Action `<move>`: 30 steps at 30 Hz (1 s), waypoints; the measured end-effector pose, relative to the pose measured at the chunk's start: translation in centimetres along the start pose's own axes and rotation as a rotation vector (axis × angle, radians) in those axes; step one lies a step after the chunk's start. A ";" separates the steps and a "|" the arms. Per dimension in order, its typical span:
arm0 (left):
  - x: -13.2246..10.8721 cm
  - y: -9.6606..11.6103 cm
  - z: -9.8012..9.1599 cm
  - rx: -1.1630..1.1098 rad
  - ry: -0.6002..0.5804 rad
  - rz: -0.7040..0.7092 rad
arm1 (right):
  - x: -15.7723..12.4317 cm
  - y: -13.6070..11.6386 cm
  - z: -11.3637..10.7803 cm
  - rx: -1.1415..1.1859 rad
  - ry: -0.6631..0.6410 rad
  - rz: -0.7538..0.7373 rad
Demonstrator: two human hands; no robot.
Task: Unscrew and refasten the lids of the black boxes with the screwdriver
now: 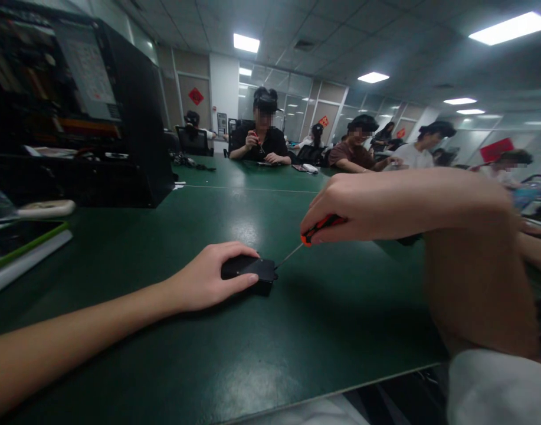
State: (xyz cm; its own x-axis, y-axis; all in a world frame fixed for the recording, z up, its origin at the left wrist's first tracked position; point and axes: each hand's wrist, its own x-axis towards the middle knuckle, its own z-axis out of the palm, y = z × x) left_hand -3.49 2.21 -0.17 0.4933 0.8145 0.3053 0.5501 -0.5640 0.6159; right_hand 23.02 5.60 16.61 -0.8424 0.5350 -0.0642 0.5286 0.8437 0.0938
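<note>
A small black box [266,270] with a little tab at its right end lies on the green table. My left hand [212,274] is closed around its sides, thumb along the near edge and fingers along the far one. In my right hand [341,206] is a screwdriver [306,238] with a red and black handle, its thin shaft slanting down to the left. The shaft's tip reaches the box's right end, by the tab. Whether it sits in a screw there is too small to tell.
An opened black computer case [137,118] stands at the left. Nearer, a green-edged device [26,245] lies at the table's left side. Across the green table [199,360] sits a person [261,139] in dark clothes, and several others are at the right.
</note>
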 end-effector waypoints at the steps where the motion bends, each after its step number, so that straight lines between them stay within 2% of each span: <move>1: 0.0 -0.1 0.0 -0.007 -0.015 0.007 | 0.0 0.2 0.2 0.029 -0.083 -0.009; 3: 0.1 -0.2 -0.1 -0.021 -0.045 0.025 | -0.3 0.9 1.1 0.112 -0.200 0.005; 5: 0.2 -0.4 -0.2 -0.025 -0.051 0.036 | -0.8 2.1 2.8 0.212 -0.223 0.039; 9: 0.3 -0.5 -0.1 -0.007 -0.049 0.040 | -1.5 4.4 7.9 0.462 -0.216 0.055; 13: 0.4 -0.6 0.0 0.003 -0.033 0.042 | 0.0 4.3 11.9 0.589 -0.211 -0.016; 17: 0.3 -0.7 0.1 -0.005 -0.016 0.038 | 1.2 3.3 12.7 0.506 -0.091 -0.118; 23: 0.3 -0.6 0.0 0.003 -0.009 0.033 | 0.3 3.6 12.6 0.244 0.123 -0.182; 30: 0.1 -0.7 0.1 -0.015 0.020 0.027 | 1.4 2.0 14.7 0.227 0.168 -0.232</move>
State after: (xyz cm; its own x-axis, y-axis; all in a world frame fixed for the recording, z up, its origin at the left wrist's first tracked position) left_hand -3.73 2.68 -0.63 0.4945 0.8015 0.3362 0.5261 -0.5839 0.6183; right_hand 24.41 8.73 2.06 -0.9380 0.3293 0.1083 0.3154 0.9403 -0.1280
